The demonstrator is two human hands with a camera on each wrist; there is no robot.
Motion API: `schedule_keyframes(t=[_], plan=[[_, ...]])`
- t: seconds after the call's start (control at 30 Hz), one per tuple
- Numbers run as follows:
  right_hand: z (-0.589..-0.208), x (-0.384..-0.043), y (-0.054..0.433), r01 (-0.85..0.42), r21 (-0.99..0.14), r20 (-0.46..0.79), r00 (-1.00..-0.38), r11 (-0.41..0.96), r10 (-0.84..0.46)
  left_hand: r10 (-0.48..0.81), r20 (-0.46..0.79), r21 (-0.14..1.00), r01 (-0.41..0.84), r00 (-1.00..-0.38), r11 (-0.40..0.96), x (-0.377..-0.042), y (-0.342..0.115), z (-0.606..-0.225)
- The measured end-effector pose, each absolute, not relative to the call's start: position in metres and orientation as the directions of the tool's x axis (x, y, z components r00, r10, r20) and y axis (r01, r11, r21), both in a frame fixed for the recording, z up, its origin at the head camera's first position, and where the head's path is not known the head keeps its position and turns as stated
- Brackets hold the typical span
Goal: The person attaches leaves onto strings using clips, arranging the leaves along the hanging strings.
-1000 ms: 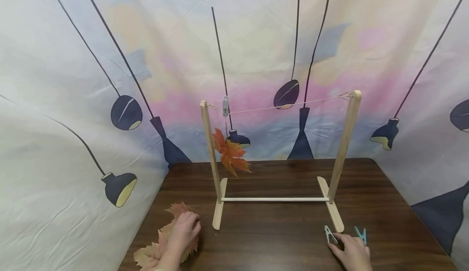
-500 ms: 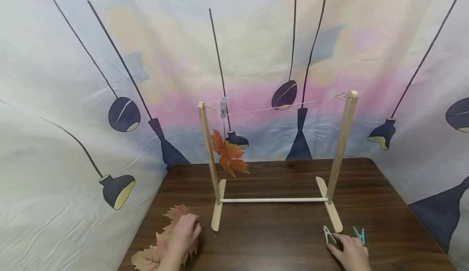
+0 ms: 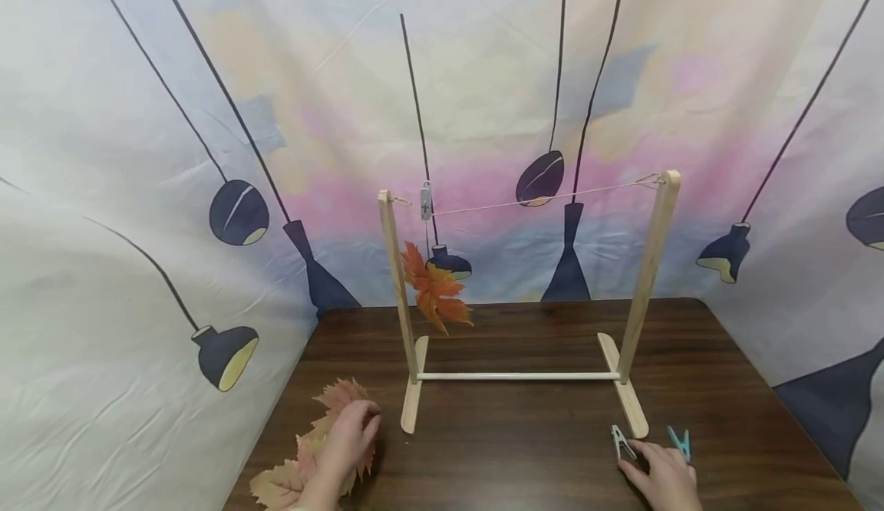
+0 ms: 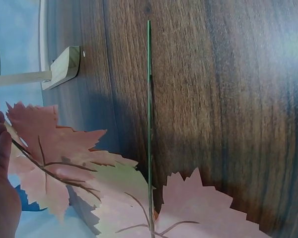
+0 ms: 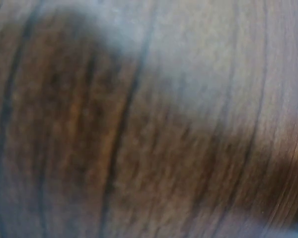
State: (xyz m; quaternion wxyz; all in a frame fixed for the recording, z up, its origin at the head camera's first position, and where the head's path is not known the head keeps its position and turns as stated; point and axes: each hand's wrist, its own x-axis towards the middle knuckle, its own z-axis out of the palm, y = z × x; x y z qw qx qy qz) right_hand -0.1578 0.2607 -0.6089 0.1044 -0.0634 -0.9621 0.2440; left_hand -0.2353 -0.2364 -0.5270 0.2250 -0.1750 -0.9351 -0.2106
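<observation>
At the table's left, my left hand pinches the stem of a pinkish artificial maple leaf, which is tilted up from the table in the left wrist view. Beneath it lie more pale maple leaves, one with a long green stem. My right hand holds a white clothespin between thumb and fingers, low over the table at the right. Just beyond those fingers lies a blue clothespin. The right wrist view has only blurred wood grain, with neither hand nor clothespin visible.
A wooden stand rises mid-table, with a string between its posts. A grey clip on the string's left end carries an orange maple leaf. The wooden table backs onto a printed cloth.
My left hand and the leaf in it have shifted very slightly right and away from me. The right hand with its clothespin stays in place; the head view sways a little.
</observation>
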Motion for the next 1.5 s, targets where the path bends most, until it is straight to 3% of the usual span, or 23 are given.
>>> schedule_keyframes(t=[0.3,0.7,0.97,1.27,1.5], plan=[[-0.606,-0.159,0.26,0.109,-0.485,0.1,-0.979,0.868,0.179,0.223,0.515,0.33,0.432,-0.827,0.839,-0.238,-0.241,-0.53],[-0.604,-0.158,0.257,0.116,-0.495,0.105,-0.976,0.861,0.191,0.21,0.57,0.29,0.434,-0.794,0.853,-0.238,-0.242,-0.533],[-0.606,-0.156,0.257,0.106,-0.497,0.13,-0.972,0.861,0.195,0.186,0.536,0.311,0.397,-0.824,0.864,-0.236,-0.241,-0.532],[-0.604,-0.157,0.254,0.122,-0.5,0.124,-0.97,0.858,0.21,0.187,0.693,0.221,0.452,-0.696,0.865,-0.238,-0.24,-0.534],[-0.603,-0.158,0.255,0.14,-0.497,0.086,-0.974,0.856,0.209,0.08,0.763,0.288,0.447,-0.642,0.847,-0.24,-0.24,-0.538]])
